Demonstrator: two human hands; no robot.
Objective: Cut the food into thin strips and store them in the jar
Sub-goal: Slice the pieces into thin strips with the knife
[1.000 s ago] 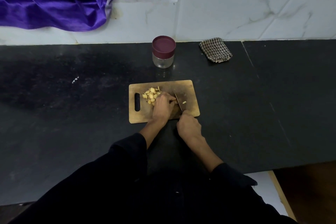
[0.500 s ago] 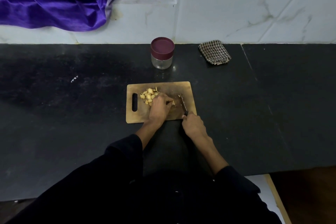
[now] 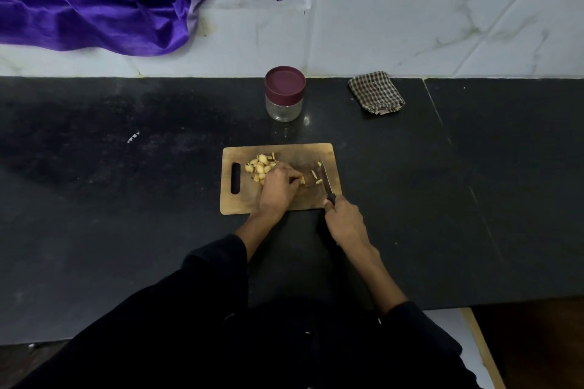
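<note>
A wooden cutting board (image 3: 243,202) lies on the black counter. A pile of pale yellow food pieces (image 3: 259,167) sits on its upper left part, and a few thin strips (image 3: 317,178) lie near the blade. My left hand (image 3: 278,188) rests on the board with its fingertips pinching a small piece of food. My right hand (image 3: 344,221) grips the dark handle of a knife (image 3: 325,178), whose blade points away from me over the board's right side. A glass jar (image 3: 284,107) with a maroon lid on stands behind the board.
A folded checked cloth (image 3: 376,93) lies at the back right of the counter (image 3: 126,199). Purple satin fabric (image 3: 110,0) hangs over the white tiled wall at the upper left. The counter's front edge runs under my arms.
My right hand has drawn the knife to the right, away from my left hand, exposing cut strips between them. My left hand stays on the food.
</note>
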